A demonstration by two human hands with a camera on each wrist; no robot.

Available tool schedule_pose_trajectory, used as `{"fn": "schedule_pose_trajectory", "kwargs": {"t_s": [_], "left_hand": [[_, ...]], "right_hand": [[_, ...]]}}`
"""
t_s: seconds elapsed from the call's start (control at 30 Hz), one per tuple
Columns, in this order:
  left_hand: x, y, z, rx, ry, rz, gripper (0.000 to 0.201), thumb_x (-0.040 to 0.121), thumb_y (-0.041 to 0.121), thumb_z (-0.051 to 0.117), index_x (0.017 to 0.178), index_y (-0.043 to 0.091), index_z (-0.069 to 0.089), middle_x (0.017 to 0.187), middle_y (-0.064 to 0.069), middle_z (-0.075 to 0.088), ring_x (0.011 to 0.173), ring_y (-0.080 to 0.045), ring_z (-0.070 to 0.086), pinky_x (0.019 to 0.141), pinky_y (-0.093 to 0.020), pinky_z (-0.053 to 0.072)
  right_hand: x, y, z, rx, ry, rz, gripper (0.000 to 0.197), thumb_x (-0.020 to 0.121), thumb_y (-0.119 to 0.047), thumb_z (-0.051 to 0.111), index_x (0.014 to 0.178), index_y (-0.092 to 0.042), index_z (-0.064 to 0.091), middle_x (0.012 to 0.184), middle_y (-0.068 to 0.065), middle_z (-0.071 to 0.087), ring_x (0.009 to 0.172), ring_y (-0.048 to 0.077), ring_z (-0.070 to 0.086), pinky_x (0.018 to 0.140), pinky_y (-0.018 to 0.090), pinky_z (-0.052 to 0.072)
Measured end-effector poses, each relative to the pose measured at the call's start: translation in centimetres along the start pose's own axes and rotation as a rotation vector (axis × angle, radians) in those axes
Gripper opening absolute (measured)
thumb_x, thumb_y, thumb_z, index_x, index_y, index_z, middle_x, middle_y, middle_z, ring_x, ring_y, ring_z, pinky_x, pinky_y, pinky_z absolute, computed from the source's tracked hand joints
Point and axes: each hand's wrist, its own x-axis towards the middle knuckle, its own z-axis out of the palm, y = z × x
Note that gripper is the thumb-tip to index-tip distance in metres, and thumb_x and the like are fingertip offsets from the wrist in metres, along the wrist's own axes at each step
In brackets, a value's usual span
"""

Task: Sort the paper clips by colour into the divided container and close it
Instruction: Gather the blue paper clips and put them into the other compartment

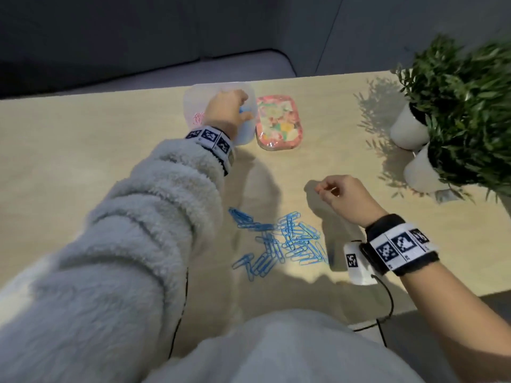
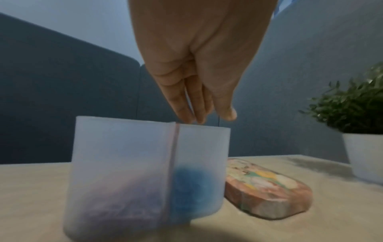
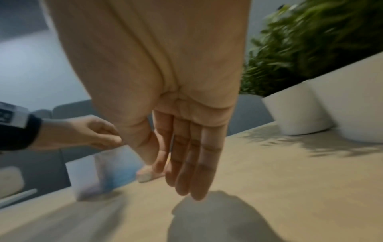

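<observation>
The left hand (image 1: 225, 111) hovers over the translucent divided container (image 2: 124, 172), fingers hanging straight above the compartment with blue clips, apparently just dropping some in; whether it holds any, I cannot tell. The right hand (image 1: 341, 196) waits relaxed, empty. The blue paper clips (image 1: 279, 241) lie on the desk (image 1: 83, 150) nearer than the container, its patterned lid (image 1: 276, 121) just beside it. Next comes another handful.
</observation>
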Motion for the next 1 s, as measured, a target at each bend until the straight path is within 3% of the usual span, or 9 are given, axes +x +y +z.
{"fn": "schedule_pose_trajectory", "kwargs": {"t_s": [0.07, 0.13, 0.23, 0.33, 0.47, 0.63, 0.77, 0.9, 1.0], "left_hand": [[-2.4, -0.2, 0.8, -0.058, 0.103, 0.141, 0.028, 0.089, 0.021, 0.055, 0.112, 0.006, 0.061, 0.115, -0.015, 0.063, 0.110, -0.033, 0.051, 0.101, -0.040, 0.037], [-6.0, -0.9, 2.2, -0.043, 0.086, 0.225, 0.032, 0.086, 0.030, 0.058, 0.112, 0.011, 0.062, 0.118, -0.012, 0.061, 0.112, -0.031, 0.049, 0.099, -0.043, 0.037], [-12.4, -2.6, 4.8, 0.077, -0.227, 0.143, 0.090, 0.060, 0.075, 0.047, 0.133, 0.022, 0.043, 0.143, -0.006, 0.039, 0.133, -0.029, 0.029, 0.107, -0.044, 0.026], [-17.7, -3.2, 7.1, 0.176, -0.410, 0.089, 0.130, 0.035, 0.090, 0.033, 0.146, 0.025, 0.014, 0.158, -0.002, 0.003, 0.145, -0.028, 0.002, 0.115, -0.047, 0.013], [-21.4, -2.0, 9.3, 0.264, -0.466, 0.112, 0.124, 0.051, 0.078, 0.062, 0.148, 0.020, 0.010, 0.158, -0.005, 0.002, 0.145, -0.029, 0.003, 0.116, -0.043, 0.011], [-21.7, -1.2, 9.9, 0.226, -0.356, 0.139, 0.091, 0.075, 0.058, 0.061, 0.146, 0.021, 0.018, 0.156, 0.001, 0.019, 0.144, -0.023, 0.014, 0.113, -0.037, 0.018], [-21.5, -2.9, 8.8, 0.151, -0.283, 0.176, 0.103, 0.061, 0.061, 0.071, 0.143, 0.018, 0.027, 0.151, -0.003, 0.030, 0.140, -0.026, 0.024, 0.114, -0.041, 0.024], [-21.1, -4.6, 8.6, 0.198, -0.396, 0.194, 0.124, 0.051, 0.063, 0.076, 0.146, 0.012, 0.015, 0.156, -0.008, 0.017, 0.144, -0.027, 0.013, 0.120, -0.039, 0.013], [-21.1, -4.1, 8.9, 0.239, -0.433, 0.231, 0.120, 0.056, 0.060, 0.076, 0.147, 0.012, 0.015, 0.155, -0.006, 0.020, 0.142, -0.025, 0.017, 0.119, -0.038, 0.018]], "right_hand": [[-2.3, 2.1, 0.2, -0.010, -0.036, 0.085, 0.009, 0.078, -0.010, 0.067, 0.081, -0.016, 0.060, 0.075, -0.001, 0.059, 0.072, 0.019, 0.053, 0.067, 0.026, 0.039], [-4.5, 3.8, 0.9, -0.064, -0.143, 0.166, 0.043, 0.068, -0.024, 0.079, 0.101, -0.019, 0.053, 0.093, 0.001, 0.056, 0.084, 0.019, 0.053, 0.078, 0.030, 0.043], [-7.0, 4.8, 2.7, -0.185, -0.293, 0.191, 0.093, 0.054, -0.035, 0.087, 0.129, -0.015, 0.036, 0.117, 0.003, 0.042, 0.104, 0.019, 0.048, 0.093, 0.035, 0.043], [-7.6, 4.1, 4.9, -0.175, -0.237, 0.108, 0.091, 0.053, -0.031, 0.087, 0.127, -0.010, 0.038, 0.119, 0.006, 0.042, 0.107, 0.023, 0.049, 0.090, 0.032, 0.042], [-6.3, 1.6, 7.3, -0.130, -0.203, -0.016, 0.071, 0.061, -0.022, 0.082, 0.119, -0.007, 0.044, 0.116, 0.012, 0.045, 0.105, 0.030, 0.052, 0.090, 0.034, 0.042], [-5.2, -1.4, 8.2, -0.135, -0.218, -0.126, 0.072, 0.064, -0.023, 0.080, 0.125, -0.010, 0.043, 0.121, 0.011, 0.046, 0.105, 0.029, 0.054, 0.089, 0.041, 0.047], [-4.3, -1.3, 6.1, -0.268, -0.192, -0.051, 0.089, 0.057, -0.040, 0.083, 0.129, -0.012, 0.039, 0.122, 0.009, 0.043, 0.109, 0.029, 0.051, 0.092, 0.042, 0.046], [-3.9, -2.3, 7.3, -0.367, -0.258, -0.031, 0.089, 0.046, -0.050, 0.085, 0.116, -0.012, 0.045, 0.114, 0.009, 0.042, 0.104, 0.030, 0.049, 0.087, 0.042, 0.048], [-4.4, -3.4, 9.4, -0.379, -0.268, -0.095, 0.093, 0.048, -0.047, 0.085, 0.124, -0.013, 0.043, 0.117, 0.009, 0.041, 0.106, 0.027, 0.045, 0.085, 0.043, 0.050]]}}
